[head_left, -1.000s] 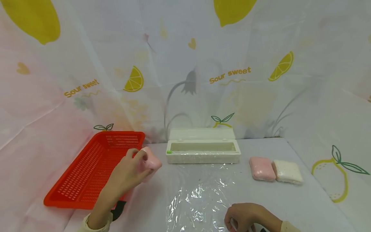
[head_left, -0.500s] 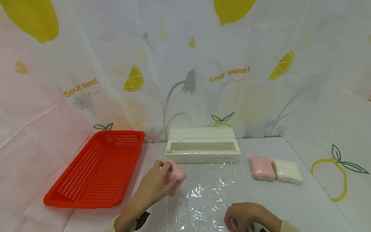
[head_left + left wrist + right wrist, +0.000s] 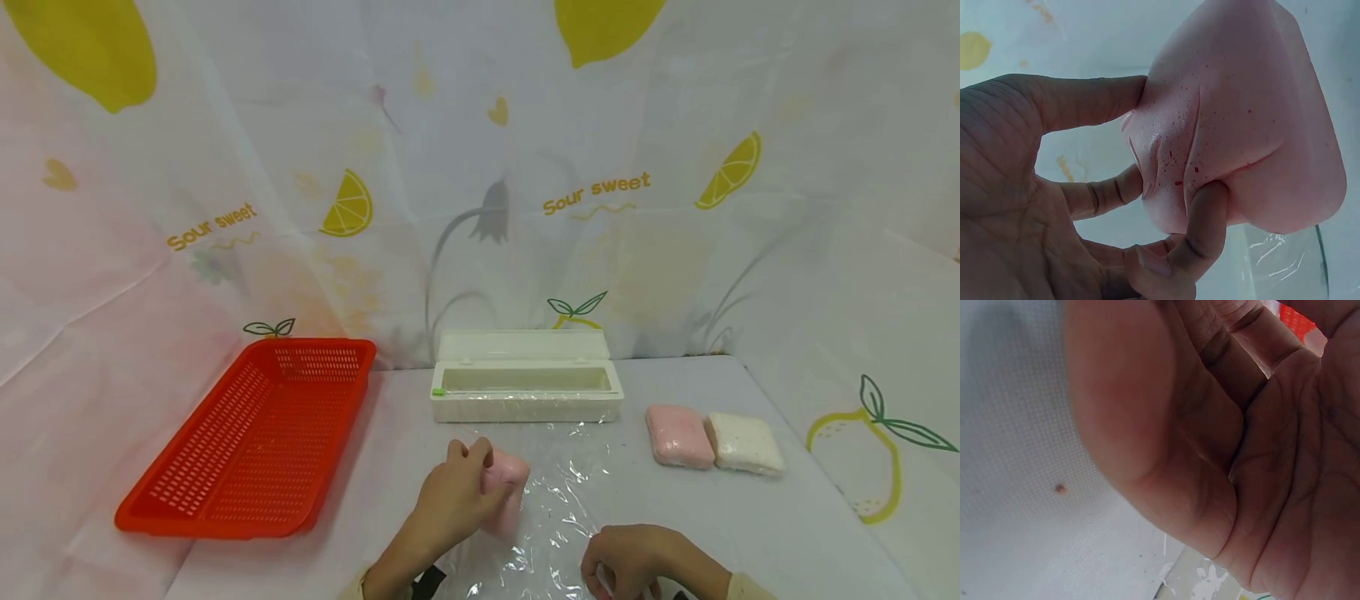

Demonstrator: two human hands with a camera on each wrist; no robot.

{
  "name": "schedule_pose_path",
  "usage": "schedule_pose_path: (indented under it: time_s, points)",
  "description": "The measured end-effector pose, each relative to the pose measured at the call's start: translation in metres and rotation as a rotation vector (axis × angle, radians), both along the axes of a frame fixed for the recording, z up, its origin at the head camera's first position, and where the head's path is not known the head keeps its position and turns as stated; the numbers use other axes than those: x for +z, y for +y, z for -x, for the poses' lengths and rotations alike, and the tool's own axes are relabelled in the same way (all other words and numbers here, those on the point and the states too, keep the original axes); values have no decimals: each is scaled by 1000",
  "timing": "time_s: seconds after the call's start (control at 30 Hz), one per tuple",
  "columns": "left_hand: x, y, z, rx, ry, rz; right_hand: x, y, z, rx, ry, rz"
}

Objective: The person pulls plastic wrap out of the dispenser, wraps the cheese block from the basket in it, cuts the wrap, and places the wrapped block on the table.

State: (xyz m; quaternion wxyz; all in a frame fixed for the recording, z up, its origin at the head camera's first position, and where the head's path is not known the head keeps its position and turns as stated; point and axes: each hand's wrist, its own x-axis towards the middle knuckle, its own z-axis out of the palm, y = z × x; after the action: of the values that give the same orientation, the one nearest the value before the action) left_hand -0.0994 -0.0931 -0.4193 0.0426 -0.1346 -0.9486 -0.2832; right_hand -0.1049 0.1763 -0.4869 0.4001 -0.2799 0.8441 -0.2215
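Observation:
My left hand [image 3: 457, 500] pinches a soft pink square cake [image 3: 506, 483] above a sheet of cling film [image 3: 562, 500]. In the left wrist view, thumb and fingers press creases into one end of this pink cake [image 3: 1235, 112], whose smooth surface has small red specks. The cling film runs from the white dispenser box [image 3: 525, 408] toward the near edge. My right hand [image 3: 630, 558] rests by the film's right side, fingers loosely curled; the right wrist view shows nothing in the palm [image 3: 1297, 462].
At the left stands a red perforated basket [image 3: 255, 454]. The dispenser's lid [image 3: 523, 344] is raised, with a green slider [image 3: 438, 392] at the left of its front edge. Two film-wrapped cakes, one pink [image 3: 678, 437] and one white [image 3: 745, 444], lie side by side at the right.
My left hand has carried the pink cake rightward and nearer, from beside the basket to over the cling film. My right hand has stayed in place.

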Motion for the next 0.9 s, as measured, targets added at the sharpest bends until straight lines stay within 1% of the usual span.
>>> schedule_pose_path:
  time_s: [0.17,0.3,0.47,0.6,0.73,0.9]
  points:
    - [-9,17,-2,9,2,-1,-3,2,0,10,16,20]
    - [-17,31,-1,16,-22,-9,-3,2,1,9,10,32]
    - [-25,45,2,22,-32,16,-3,2,1,6,0,35]
    - [-34,53,5,39,-26,60,-3,2,0,12,10,35]
    - [-45,58,9,52,-33,79,-4,2,0,11,16,41]
    - [-54,61,14,81,-47,113,-3,1,0,16,21,41]
